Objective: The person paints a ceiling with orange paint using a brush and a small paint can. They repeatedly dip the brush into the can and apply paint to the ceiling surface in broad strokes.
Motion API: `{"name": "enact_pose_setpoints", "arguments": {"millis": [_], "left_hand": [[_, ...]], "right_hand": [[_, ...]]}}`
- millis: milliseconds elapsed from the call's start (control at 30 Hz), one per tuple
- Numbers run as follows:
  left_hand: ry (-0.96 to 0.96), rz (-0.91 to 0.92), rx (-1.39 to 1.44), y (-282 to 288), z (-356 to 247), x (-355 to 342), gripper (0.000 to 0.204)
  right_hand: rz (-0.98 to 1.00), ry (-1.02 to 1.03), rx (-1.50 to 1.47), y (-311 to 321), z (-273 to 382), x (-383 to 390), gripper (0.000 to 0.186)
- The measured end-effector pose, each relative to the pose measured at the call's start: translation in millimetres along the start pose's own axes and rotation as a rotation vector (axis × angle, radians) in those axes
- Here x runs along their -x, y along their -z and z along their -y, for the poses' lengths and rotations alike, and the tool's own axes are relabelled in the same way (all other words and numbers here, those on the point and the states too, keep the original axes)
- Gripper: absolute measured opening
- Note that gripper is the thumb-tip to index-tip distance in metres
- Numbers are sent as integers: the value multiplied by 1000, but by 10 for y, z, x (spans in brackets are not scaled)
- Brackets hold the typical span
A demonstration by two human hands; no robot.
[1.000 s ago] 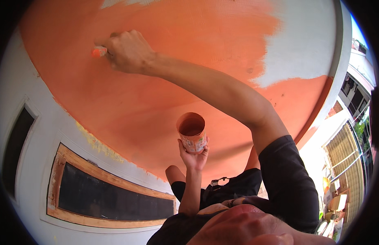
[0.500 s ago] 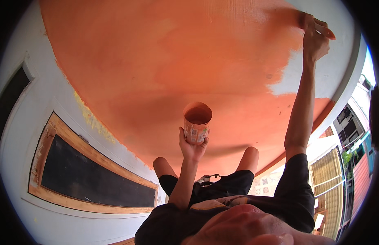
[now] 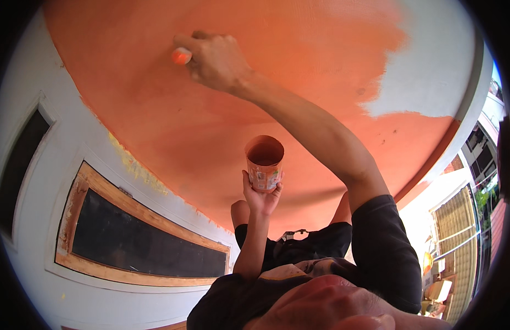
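Note:
My left hand [image 3: 261,201] is wrapped round the lower part of a paint tub [image 3: 264,175], holding it upright in front of my body. Orange smears cover the tub's sides, and its top is uncovered. Up at the far left, my right hand [image 3: 221,61] grips a paintbrush [image 3: 182,55] against the orange-painted wall [image 3: 315,71]. Only the rounded orange end of the brush handle shows; the bristles are hidden behind my fingers. Bare white surface [image 3: 431,71] borders the orange paint on the right, with a ragged edge between them.
On the left is a white wall [image 3: 32,181] with a dark panel [image 3: 145,234] in a wooden frame [image 3: 81,258]. Yellow patches [image 3: 136,162] mark the orange edge there. A curved grey border [image 3: 475,82] runs along the right, with a striped yellowish blind [image 3: 456,225] beyond it.
My right hand has swung with the paintbrush from the white area at the far right across to the left part of the orange wall. My left hand keeps the tub in nearly the same place.

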State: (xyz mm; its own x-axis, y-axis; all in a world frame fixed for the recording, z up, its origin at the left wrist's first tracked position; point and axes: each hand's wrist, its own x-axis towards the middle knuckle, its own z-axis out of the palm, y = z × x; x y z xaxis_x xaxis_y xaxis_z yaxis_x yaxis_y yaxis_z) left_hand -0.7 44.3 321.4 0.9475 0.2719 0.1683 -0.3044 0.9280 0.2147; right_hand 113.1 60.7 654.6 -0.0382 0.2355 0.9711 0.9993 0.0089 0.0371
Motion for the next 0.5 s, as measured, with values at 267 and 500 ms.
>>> {"name": "enact_pose_setpoints", "arguments": {"millis": [267,500], "left_hand": [[-38,-23,50,114,-77,27,68],[-8,-11,90,178,-61,3,67]], "right_hand": [[-772,-379,405,2314,-968,354,37],[-420,21,534,1066,-488,289,23]]}}
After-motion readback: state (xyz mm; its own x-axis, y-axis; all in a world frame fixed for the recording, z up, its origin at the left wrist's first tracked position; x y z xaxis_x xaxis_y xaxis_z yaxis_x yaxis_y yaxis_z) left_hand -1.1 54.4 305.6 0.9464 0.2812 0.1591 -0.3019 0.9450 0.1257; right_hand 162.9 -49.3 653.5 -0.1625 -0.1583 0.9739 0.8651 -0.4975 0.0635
